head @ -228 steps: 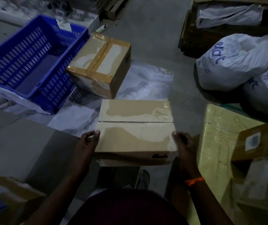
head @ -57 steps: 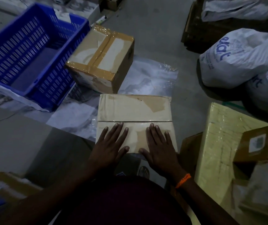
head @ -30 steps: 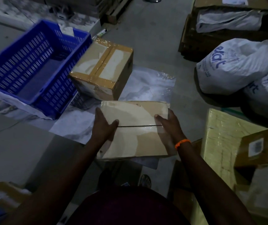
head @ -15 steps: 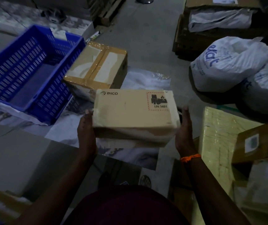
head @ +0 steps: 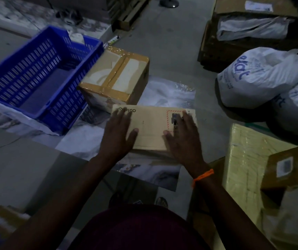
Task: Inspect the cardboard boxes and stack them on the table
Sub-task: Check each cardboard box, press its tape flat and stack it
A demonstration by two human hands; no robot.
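A flat tan cardboard box [head: 151,129] with a small logo and a red-bordered label on its top face lies in front of me on a marbled sheet [head: 164,92]. My left hand [head: 116,134] rests flat on its left half, fingers spread. My right hand [head: 184,138], with an orange band at the wrist, lies flat on its right half and covers part of the label. Neither hand grips the box. Behind it stands a taller taped cardboard box [head: 115,78].
A blue slotted crate [head: 36,78] sits at the left. White printed sacks [head: 260,76] lie at the right. A pale wrapped package [head: 247,159] and more cartons [head: 288,166] stand at my right. Dark pallets and boxes [head: 243,33] fill the far right.
The box was lifted and turned over to its printed face. It is now set down again, and both hands have moved from its sides to lie flat on top.
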